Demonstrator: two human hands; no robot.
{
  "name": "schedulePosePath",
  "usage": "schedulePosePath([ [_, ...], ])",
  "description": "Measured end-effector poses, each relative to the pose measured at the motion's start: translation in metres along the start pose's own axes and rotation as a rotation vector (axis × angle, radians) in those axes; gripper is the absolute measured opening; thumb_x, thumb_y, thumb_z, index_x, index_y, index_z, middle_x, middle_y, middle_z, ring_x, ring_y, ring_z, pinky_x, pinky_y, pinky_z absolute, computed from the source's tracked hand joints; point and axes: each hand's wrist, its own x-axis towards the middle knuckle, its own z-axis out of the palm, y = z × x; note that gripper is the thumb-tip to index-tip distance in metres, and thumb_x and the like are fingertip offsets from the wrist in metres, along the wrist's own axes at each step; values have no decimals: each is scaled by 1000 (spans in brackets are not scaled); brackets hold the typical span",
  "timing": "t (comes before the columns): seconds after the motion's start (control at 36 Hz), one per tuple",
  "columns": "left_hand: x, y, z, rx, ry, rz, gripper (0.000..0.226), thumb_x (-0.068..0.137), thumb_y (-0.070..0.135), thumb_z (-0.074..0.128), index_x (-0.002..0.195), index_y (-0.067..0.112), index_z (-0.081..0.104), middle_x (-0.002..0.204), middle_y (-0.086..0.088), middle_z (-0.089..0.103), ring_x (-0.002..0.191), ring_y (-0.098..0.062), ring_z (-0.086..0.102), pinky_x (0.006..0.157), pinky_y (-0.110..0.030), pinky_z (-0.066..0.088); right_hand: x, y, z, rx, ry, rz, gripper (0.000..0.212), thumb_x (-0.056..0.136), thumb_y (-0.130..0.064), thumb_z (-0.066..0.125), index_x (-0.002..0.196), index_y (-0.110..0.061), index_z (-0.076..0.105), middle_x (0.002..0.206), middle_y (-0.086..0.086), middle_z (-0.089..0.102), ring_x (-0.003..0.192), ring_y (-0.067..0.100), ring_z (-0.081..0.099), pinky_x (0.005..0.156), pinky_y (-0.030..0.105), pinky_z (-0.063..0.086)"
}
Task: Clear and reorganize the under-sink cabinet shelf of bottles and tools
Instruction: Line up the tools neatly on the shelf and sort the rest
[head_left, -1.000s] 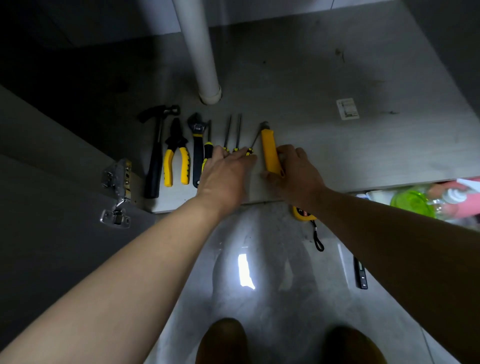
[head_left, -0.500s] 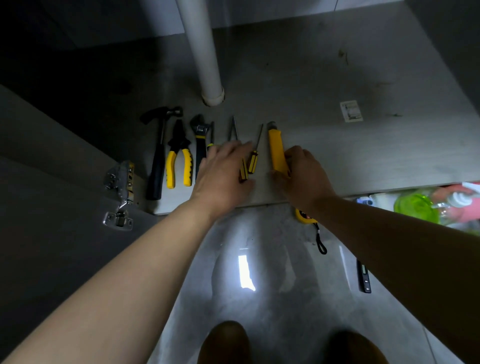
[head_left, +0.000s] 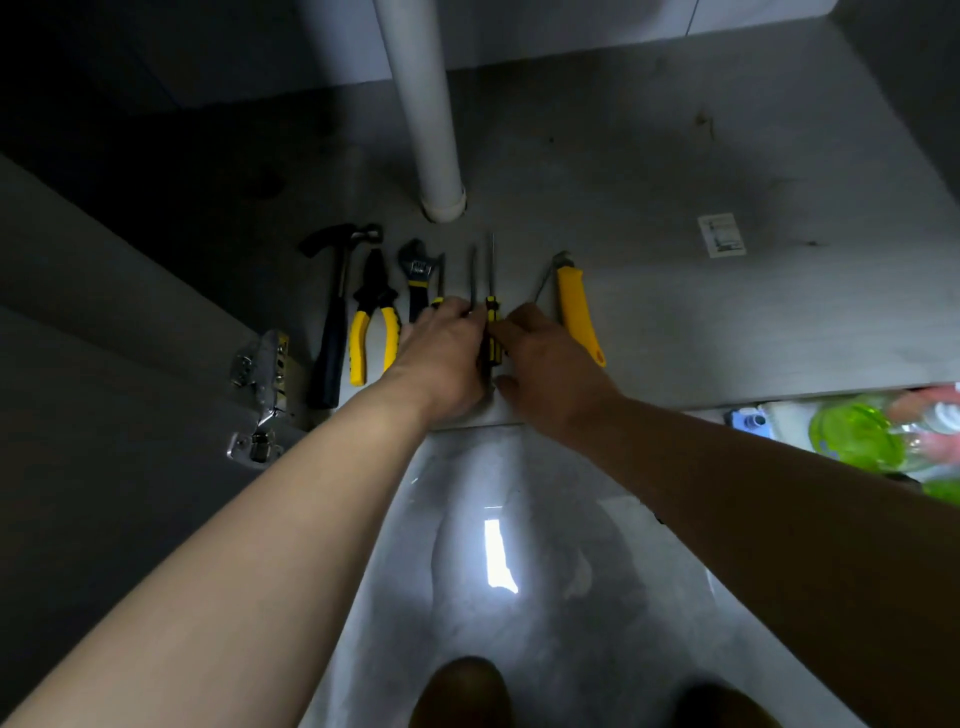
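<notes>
A row of tools lies on the grey cabinet shelf (head_left: 675, 322): a black hammer (head_left: 332, 312), yellow-handled pliers (head_left: 370, 322), an adjustable wrench (head_left: 417, 273), three screwdrivers and a yellow utility knife (head_left: 575, 312). My left hand (head_left: 447, 358) rests on the handles of the two left screwdrivers, hiding them. My right hand (head_left: 545, 364) pinches the yellow-black handle of the third screwdriver (head_left: 491, 317), which lies straight between both hands. A thin metal tool (head_left: 545, 280) leans by the knife's tip.
A white drain pipe (head_left: 431, 104) comes down onto the shelf behind the tools. A metal hinge (head_left: 260, 384) sits on the cabinet side at left. Bottles, one with a green cap (head_left: 857, 431), lie on the floor at right. A white sticker (head_left: 722, 235) marks the shelf.
My right hand left the yellow knife and moved left onto the third screwdriver, which now lies straight beside the others. My left hand stayed on the screwdriver handles.
</notes>
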Motion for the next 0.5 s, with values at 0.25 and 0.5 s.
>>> schedulePosePath([
  [0.25, -1, -6, 2, 34, 75, -5, 86, 85, 52, 69, 156, 26, 29, 152, 0, 39, 138, -32, 29, 105, -44, 30, 2, 1, 6, -102, 104, -19, 53, 84, -15, 66, 135, -9, 52, 128, 13, 55, 114, 33, 52, 97, 42, 43],
  [0.5, -2, -10, 2, 36, 105, -22, 87, 82, 48, 73, 155, 28, 31, 153, 2, 40, 142, -29, 24, 107, -44, 29, -5, 1, 4, -154, 124, -20, 51, 84, -21, 62, 133, -11, 52, 129, 12, 50, 116, 33, 47, 99, 42, 40],
])
